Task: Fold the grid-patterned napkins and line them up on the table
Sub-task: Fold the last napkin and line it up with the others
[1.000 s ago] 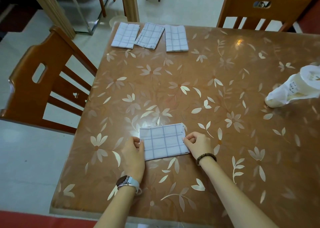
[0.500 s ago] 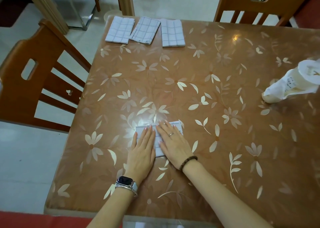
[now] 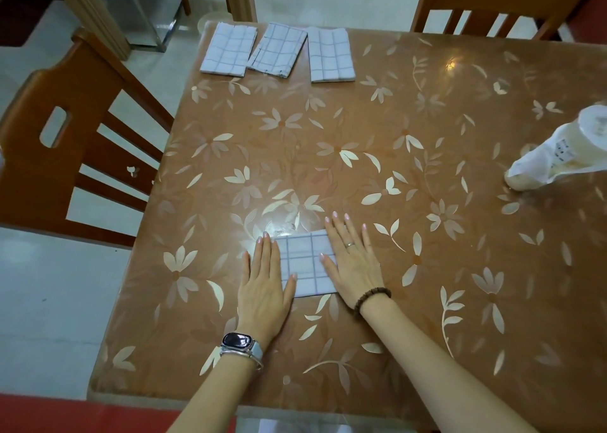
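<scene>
The glossy, flower-printed table [image 3: 427, 268] bore three folded napkins [image 3: 279, 50] in a row at its far-left edge, the middle one skewed. Near the front edge, the left hand [image 3: 262, 285] and right hand [image 3: 353, 265] lay flat, fingers straight, pressing either side of a soft, rectangular grid-patterned napkin [image 3: 305, 262]. On so slick a surface, uneven pressure might slide the cloth or let its fold spring open.

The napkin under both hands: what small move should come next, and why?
Probably pinch the napkin with the right hand and lift it: that hand and the left hand lie flat on it, and three folded napkins already line the table at its far edge.
</scene>
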`<action>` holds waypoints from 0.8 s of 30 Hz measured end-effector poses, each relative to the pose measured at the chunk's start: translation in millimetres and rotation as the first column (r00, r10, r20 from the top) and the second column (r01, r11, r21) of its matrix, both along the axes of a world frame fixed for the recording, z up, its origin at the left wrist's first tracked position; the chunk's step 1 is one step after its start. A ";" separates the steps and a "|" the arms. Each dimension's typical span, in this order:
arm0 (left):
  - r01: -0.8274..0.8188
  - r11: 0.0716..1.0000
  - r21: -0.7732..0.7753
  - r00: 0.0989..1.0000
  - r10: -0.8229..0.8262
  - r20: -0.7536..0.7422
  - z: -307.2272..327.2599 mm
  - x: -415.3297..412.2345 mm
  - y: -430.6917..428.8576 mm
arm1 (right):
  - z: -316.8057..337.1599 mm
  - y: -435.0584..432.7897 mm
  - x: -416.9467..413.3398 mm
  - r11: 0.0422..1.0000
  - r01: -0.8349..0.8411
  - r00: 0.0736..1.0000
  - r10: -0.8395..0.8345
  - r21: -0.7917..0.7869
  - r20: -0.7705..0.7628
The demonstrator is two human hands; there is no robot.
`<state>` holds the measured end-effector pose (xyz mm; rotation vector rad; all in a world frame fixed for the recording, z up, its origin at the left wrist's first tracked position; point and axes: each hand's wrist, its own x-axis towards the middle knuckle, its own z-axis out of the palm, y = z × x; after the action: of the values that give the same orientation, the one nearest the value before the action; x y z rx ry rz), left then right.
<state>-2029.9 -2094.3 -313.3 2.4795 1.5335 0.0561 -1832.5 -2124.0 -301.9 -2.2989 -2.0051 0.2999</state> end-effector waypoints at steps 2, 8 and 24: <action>0.016 1.000 0.019 0.999 -0.016 0.028 5.3 4.3 1.6 | 6.4 0.0 2.8 1.000 0.000 1.000 0.000 0.025 -0.014; 0.203 0.979 0.001 0.979 -0.203 0.029 8.4 22.8 5.4 | 7.4 -2.9 -10.9 0.991 -0.134 0.991 0.134 0.021 0.002; 0.019 0.996 -0.083 1.000 -0.017 0.016 -2.5 16.0 3.3 | -2.0 -7.8 -4.8 0.996 -0.015 0.999 0.018 -0.093 0.034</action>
<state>-2013.9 -2091.0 -315.8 2.4226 1.4763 0.0086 -1837.3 -2131.8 -303.9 -2.3592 -2.0696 0.3641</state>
